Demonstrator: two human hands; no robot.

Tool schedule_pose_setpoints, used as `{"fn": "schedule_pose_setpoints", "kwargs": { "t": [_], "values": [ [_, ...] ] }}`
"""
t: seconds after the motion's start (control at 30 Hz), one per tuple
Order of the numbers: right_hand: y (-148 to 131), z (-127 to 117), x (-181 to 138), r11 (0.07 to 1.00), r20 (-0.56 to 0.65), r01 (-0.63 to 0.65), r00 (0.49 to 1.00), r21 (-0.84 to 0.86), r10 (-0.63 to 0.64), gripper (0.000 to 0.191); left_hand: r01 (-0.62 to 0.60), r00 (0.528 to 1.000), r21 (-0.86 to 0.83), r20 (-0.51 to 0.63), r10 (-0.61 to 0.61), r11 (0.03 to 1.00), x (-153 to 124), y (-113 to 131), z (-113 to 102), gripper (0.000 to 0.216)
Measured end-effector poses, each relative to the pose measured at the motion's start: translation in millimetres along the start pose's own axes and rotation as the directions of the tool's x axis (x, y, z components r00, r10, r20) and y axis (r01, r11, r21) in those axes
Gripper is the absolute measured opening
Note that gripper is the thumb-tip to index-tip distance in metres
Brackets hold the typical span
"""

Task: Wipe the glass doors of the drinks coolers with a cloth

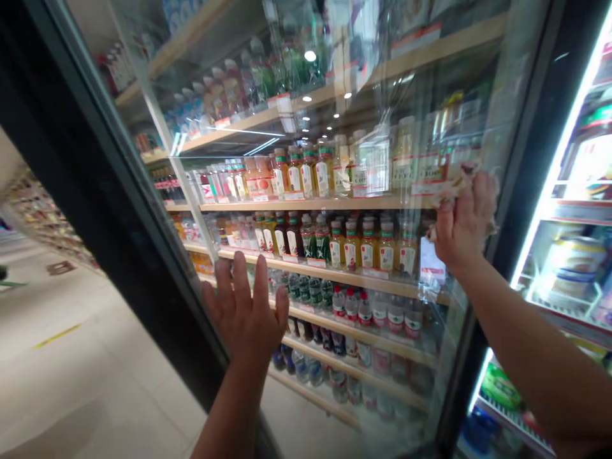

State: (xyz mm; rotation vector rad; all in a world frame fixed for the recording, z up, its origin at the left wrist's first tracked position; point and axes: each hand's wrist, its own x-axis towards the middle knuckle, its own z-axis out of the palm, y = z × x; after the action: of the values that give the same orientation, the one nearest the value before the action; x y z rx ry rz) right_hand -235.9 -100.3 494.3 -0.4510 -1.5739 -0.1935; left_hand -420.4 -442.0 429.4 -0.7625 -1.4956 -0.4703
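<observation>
In front of me stands a tall glass door (329,239) with a dark frame. My right hand (466,220) presses a crumpled pale cloth (459,182) against the pane near its right edge; the fingers partly cover the cloth. Lower and to the left, my left hand (248,309) is raised with its fingers spread and its palm toward the glass. It holds nothing; whether it touches the pane I cannot tell. The dark frame bar (119,210) slants down just left of that hand.
Shelves with rows of drink bottles (368,248) show in the pane, among bright light reflections. To the right, a lit cooler (574,268) holds tubs and packs. At left are a pale tiled floor (95,363) with a yellow strip (57,336) and long store shelves (48,220).
</observation>
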Motion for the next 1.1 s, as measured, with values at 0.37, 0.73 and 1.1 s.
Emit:
{"fn": "schedule_pose_setpoints", "kwargs": {
  "t": [0.37,0.73,1.1],
  "values": [
    [30,0,-63,0.999,0.004,0.005,1.0,0.035,-0.006,0.06,0.005,1.0,0.022,-0.011,-0.005,1.0,1,3,-2,0.08],
    [1,5,-88,0.995,0.025,0.078,0.996,0.055,-0.08,0.066,0.006,1.0,0.054,-0.003,-0.006,0.999,4,6,-4,0.075],
    [-89,8,-58,0.961,0.036,0.267,0.962,0.076,-0.27,0.066,0.025,1.0,0.018,0.01,-0.026,1.0,3,7,-5,0.07]
  ]
}}
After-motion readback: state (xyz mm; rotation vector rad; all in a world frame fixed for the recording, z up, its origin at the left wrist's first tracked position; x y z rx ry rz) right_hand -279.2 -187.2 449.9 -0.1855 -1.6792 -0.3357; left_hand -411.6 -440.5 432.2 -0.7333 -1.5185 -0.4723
